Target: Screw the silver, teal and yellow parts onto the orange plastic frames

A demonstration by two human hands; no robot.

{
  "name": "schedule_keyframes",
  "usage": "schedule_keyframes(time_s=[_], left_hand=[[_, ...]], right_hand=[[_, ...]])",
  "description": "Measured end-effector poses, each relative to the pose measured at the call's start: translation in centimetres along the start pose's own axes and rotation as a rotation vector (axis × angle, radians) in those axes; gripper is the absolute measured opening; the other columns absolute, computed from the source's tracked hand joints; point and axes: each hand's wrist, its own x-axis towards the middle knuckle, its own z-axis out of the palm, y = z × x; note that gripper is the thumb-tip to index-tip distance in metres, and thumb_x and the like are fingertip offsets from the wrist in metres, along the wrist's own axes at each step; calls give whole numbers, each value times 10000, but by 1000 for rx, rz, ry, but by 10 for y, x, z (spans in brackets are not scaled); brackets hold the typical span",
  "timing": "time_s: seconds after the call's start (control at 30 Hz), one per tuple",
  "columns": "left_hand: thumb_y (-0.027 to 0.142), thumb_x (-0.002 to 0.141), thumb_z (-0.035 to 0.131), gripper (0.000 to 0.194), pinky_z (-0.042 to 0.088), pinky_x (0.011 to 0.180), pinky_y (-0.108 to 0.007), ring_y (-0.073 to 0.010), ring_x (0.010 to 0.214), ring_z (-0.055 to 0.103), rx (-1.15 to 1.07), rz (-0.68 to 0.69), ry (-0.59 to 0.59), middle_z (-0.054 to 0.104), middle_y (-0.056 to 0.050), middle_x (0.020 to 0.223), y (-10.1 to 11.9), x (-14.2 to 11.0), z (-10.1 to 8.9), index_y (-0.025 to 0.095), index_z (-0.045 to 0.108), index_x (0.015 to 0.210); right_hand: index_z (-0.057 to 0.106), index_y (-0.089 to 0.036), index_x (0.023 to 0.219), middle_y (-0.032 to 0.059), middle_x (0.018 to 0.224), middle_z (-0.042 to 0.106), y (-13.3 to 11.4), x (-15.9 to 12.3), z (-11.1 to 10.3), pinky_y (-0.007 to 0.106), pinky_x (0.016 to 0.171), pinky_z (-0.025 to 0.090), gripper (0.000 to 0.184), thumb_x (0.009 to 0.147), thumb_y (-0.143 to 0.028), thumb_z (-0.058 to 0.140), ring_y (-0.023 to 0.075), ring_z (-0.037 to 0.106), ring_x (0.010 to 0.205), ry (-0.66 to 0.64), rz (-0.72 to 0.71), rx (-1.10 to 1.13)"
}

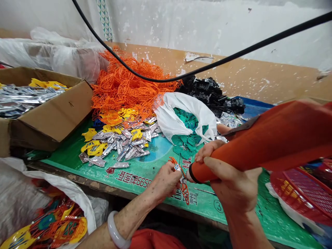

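Note:
My left hand, with a pale bangle on its wrist, pinches a small orange and silver plastic toy part over the table's front edge. Wrapped around an orange-red electric screwdriver is my right hand. The tool slants down to the left, and its black-ringed nose meets the part beside my left fingertips. My fingers partly hide the contact. Orange lattice pieces hang just below the left hand. Green plastic pieces spill from a white bag behind both hands.
Behind lie heaps of orange lattice frames, black parts, and silver and yellow pieces. A cardboard box stands left, above a sack of assembled parts. A red basket sits right. A black cable droops across the view.

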Motion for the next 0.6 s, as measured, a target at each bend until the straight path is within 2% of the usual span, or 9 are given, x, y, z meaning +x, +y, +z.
schedule_keyframes(time_s=[0.27, 0.47, 0.6], left_hand=[[268, 720, 493, 110, 171, 310, -171, -44, 278, 274, -34, -26, 1, 446, 105, 441, 0, 1, 2, 218, 407, 768], [267, 721, 477, 107, 169, 311, -155, -35, 272, 258, -44, -61, 7, 429, 115, 420, 1, -1, 0, 222, 397, 774], [294, 713, 493, 115, 155, 309, -158, -32, 272, 253, -52, -60, -12, 418, 112, 414, 4, -2, -1, 216, 412, 737]], right_hand=[[622, -192, 757, 20, 744, 615, 4, 0, -4, 398, 658, 498, 129, 637, -216, 664, 187, 593, 685, -26, -12, -26], [620, -197, 860, 7, 739, 614, 5, -1, -3, 400, 684, 498, 229, 635, -209, 660, 186, 592, 700, -24, -16, -11], [617, -202, 818, 8, 744, 605, 5, 0, -3, 399, 685, 493, 182, 642, -226, 659, 187, 588, 702, -56, -12, 1]])
